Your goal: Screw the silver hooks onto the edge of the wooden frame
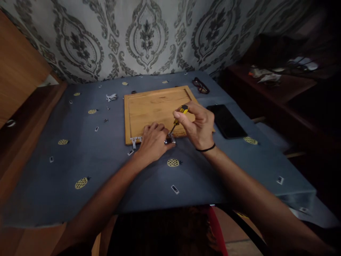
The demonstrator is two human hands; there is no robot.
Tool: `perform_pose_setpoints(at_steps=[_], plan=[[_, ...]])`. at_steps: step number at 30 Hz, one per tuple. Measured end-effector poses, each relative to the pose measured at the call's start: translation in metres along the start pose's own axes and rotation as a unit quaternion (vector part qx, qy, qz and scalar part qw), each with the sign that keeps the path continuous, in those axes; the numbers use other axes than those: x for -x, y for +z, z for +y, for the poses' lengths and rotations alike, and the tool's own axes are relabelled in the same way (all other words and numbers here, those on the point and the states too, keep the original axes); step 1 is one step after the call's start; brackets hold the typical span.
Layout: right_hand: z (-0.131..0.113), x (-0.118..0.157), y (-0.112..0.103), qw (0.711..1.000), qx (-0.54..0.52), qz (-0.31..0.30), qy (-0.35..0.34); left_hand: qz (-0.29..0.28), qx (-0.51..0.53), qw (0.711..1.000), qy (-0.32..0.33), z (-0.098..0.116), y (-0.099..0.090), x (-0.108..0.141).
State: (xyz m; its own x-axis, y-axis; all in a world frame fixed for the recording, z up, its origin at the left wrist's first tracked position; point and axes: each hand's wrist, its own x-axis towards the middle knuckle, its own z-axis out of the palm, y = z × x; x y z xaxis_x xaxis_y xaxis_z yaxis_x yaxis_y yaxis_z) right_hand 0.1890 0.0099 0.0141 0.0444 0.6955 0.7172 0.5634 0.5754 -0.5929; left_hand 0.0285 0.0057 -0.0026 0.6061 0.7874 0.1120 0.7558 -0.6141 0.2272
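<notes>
My right hand (195, 124) grips a small screwdriver (180, 115) with a yellow and black handle, its tip pointing down at a small metal part (169, 139) at the near edge of a wooden board (157, 106). Resting palm down, my left hand (153, 140) presses on a flat metal bracket piece (134, 139) that sticks out to the left of it, along the board's front edge. The two hands sit close together, and the left hand hides most of the metal piece.
A grey-blue cloth with yellow pineapple prints (80, 160) covers the table. A black phone (226, 121) lies right of the board, dark glasses (201, 85) behind it. Small metal parts (112, 96) lie far left. A dark side table (269, 85) stands at right.
</notes>
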Motion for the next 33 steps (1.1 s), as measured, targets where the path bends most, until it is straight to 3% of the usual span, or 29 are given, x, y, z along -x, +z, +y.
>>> perform_pose_setpoints(at_steps=[2, 5, 10, 14, 16, 22, 29, 33], plan=[[-0.001, 0.005, 0.001, 0.998, 0.04, 0.057, 0.001, -0.001, 0.001, 1.0, 0.001, 0.0, 0.0, 0.0], [-0.002, 0.007, 0.001, 0.997, 0.044, 0.068, 0.015, 0.0, 0.005, 1.0, 0.002, -0.001, 0.0, 0.0], [0.001, 0.003, -0.002, 0.996, -0.052, -0.002, 0.068, 0.0, 0.005, 1.0, 0.0, 0.0, -0.001, 0.0], [0.002, 0.003, -0.007, 0.977, -0.164, -0.085, 0.111, 0.0, 0.005, 1.0, 0.002, 0.0, -0.002, 0.0], [0.002, 0.005, -0.011, 0.97, -0.184, -0.098, 0.126, -0.002, 0.007, 1.0, 0.002, 0.0, -0.002, 0.0], [0.002, 0.017, -0.014, 0.976, -0.169, -0.032, 0.132, -0.012, 0.005, 1.0, 0.003, 0.001, -0.003, 0.0], [0.001, 0.019, -0.016, 0.981, -0.148, -0.061, 0.108, -0.013, 0.001, 1.0, 0.003, 0.002, -0.003, 0.0], [-0.002, 0.018, -0.017, 0.983, -0.147, -0.009, 0.109, -0.007, -0.004, 1.0, 0.005, 0.001, -0.002, 0.001]])
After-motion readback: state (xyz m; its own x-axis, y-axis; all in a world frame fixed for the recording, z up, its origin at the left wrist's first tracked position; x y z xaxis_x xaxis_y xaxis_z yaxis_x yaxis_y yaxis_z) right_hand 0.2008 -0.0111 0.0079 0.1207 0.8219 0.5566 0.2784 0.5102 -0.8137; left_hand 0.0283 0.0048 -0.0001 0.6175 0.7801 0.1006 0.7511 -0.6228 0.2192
